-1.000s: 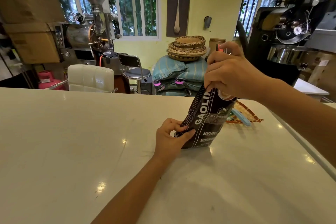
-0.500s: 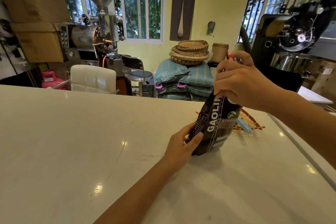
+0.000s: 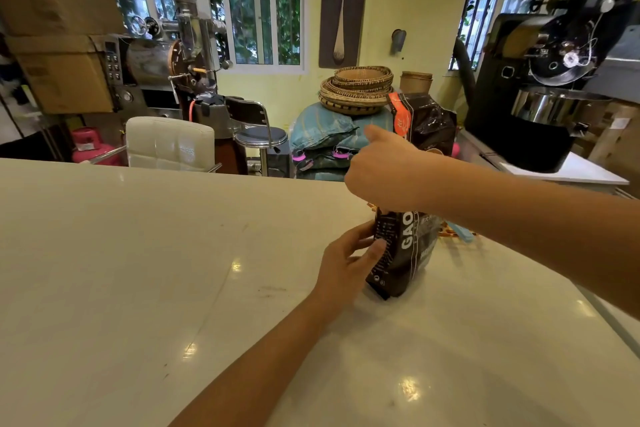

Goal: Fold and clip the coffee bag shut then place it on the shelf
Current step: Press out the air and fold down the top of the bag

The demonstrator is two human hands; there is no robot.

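Observation:
A black coffee bag (image 3: 404, 255) with white lettering stands upright on the white counter (image 3: 173, 270). Its crinkled top with an orange patch (image 3: 424, 120) rises unfolded above my right hand. My right hand (image 3: 384, 170) is closed around the bag's middle, thumb pointing up. My left hand (image 3: 346, 260) grips the bag's lower left side, fingers pressed on the printed panel. A light blue clip (image 3: 462, 235) lies on the counter just behind the bag, partly hidden by my right forearm.
An orange woven mat (image 3: 446, 231) lies under the clip. Past the counter's far edge stand a white chair (image 3: 169, 142), a stool (image 3: 259, 135), stacked sacks with baskets (image 3: 356, 87) and two roasting machines (image 3: 173, 55) (image 3: 554, 80). No shelf is in view.
My right hand has slid down from the bag's top to its middle, so the top now stands free above it. The bag has gone from tilted to upright.

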